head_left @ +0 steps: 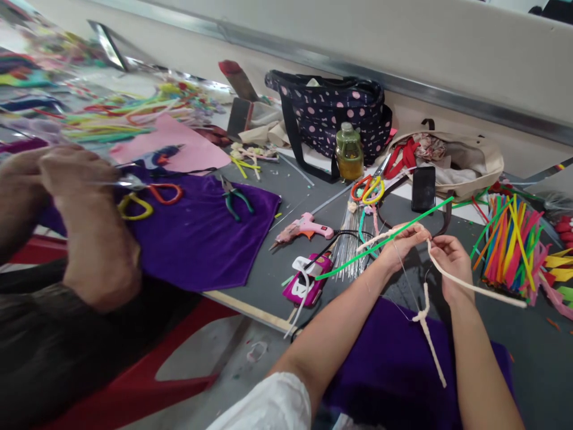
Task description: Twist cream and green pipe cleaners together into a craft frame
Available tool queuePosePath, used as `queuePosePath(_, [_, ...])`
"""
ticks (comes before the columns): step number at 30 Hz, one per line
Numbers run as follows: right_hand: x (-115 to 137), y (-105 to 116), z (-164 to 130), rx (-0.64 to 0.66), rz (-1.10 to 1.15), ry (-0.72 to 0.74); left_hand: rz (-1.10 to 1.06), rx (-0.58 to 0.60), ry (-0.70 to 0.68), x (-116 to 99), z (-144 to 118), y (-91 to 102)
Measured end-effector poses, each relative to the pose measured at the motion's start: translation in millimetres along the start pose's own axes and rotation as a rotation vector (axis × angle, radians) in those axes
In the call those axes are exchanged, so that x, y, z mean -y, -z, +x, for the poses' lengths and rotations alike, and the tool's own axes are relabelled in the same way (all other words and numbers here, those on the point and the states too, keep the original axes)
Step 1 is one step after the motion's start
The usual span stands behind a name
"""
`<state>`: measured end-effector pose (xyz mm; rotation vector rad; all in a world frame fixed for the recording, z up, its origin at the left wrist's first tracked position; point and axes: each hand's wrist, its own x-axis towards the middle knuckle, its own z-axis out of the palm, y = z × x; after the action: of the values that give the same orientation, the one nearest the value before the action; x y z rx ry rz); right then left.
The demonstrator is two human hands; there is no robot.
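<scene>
My left hand [405, 246] and my right hand [453, 263] are close together, pinching a cream pipe cleaner [478, 288] between them. Its free end sticks out past my right hand. A long green pipe cleaner [353, 261] crosses at my left hand; whether the fingers grip it too is unclear. Below my hands, a small branched cream pipe-cleaner piece [423, 316] hangs on thin wire, over a purple cloth [380, 358]. Left of my forearm lie a pink glue gun [307, 227] and a magenta case [320, 286].
Colourful pipe cleaners [510, 245] are bundled at right. A bottle [349, 152], phone [423, 189], dark patterned bag [331, 113] and scissors [370, 186] stand or lie behind. At left, another person's hands [76, 173] are near orange-and-yellow scissors [165, 193] and pliers [235, 197] on purple cloth.
</scene>
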<state>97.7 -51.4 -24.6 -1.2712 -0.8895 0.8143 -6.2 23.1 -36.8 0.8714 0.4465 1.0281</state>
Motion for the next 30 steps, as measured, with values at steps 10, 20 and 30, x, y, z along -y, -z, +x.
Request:
queuePosePath(10, [-3.4, -4.3, -6.8, 0.144, -0.116, -0.112, -0.015, 0.082, 0.001, -2.7, -2.5, -1.5])
queuePosePath(20, [3.2, -8.1, -5.8, 0.088, 0.062, -0.228, 0.036, 0.085, -0.022, -7.1, -4.2, -3.4])
queuePosePath(30, [-0.6, 5.7, 6.0, -0.254, 0.373, -0.207, 0.036, 0.070, -0.053, -4.9, -3.8, -4.6])
